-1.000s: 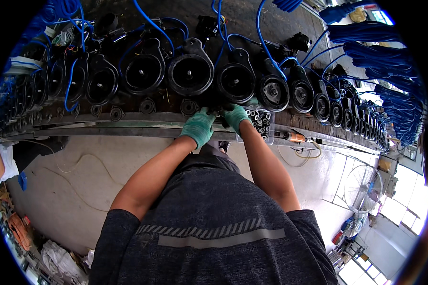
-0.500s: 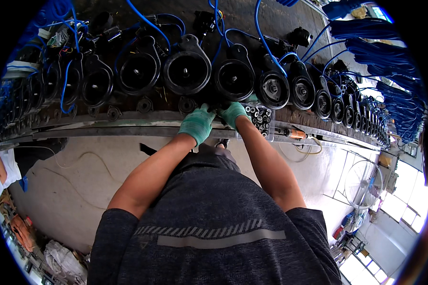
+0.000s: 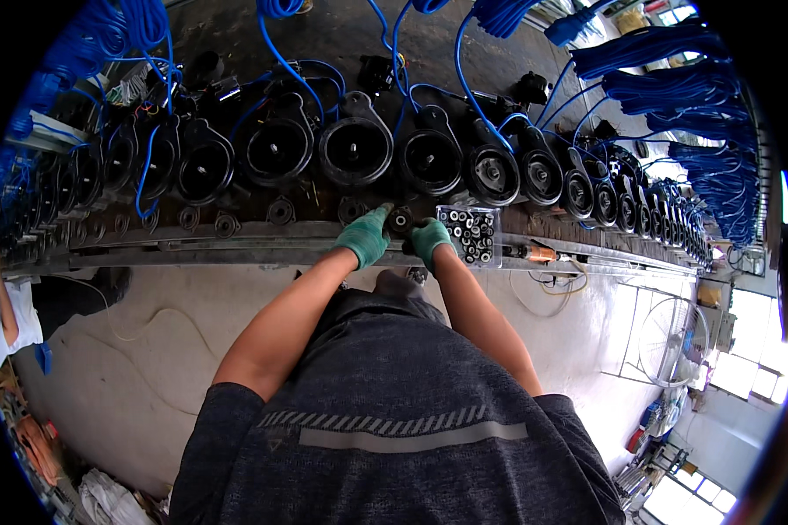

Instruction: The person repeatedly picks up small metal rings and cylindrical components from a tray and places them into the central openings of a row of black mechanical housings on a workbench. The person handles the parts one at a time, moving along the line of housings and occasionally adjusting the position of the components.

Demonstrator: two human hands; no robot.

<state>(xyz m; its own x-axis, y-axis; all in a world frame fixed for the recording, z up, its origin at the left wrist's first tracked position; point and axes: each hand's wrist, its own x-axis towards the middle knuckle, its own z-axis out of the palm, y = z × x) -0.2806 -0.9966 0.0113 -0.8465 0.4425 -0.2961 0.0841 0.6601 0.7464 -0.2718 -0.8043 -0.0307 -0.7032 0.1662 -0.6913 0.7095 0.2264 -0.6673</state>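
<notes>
Small dark disc with a pale ring at its centre [image 3: 400, 220]: located at the front edge of the counter [image 3: 346, 39], between the two hands. Left hand [image 3: 366, 240], green-gloved: fingertips extended beside the disc's left edge; cannot tell whether they pinch it. Right hand [image 3: 431, 241], also gloved: fingers curled close together just right of the disc; fingertips hidden, grip cannot be told.

Just left of the disc, past the left fingertips: a flanged dark disc [image 3: 352, 210] lying flat, first of several spaced leftward along the edge. Right of the right hand: clear tray [image 3: 498, 260] containing many black and pale rings. Further right, an orange-and-grey tool [image 3: 541, 254] with a hose attached.

Behind the hands: row of black round housings [image 3: 356, 150], open faces toward the person, curving away on both sides. Blue cables [image 3: 674, 90] run from behind them, bundled in thick coils at right. Floor [image 3: 175, 385] below: pale, a thin hose lying across it.
</notes>
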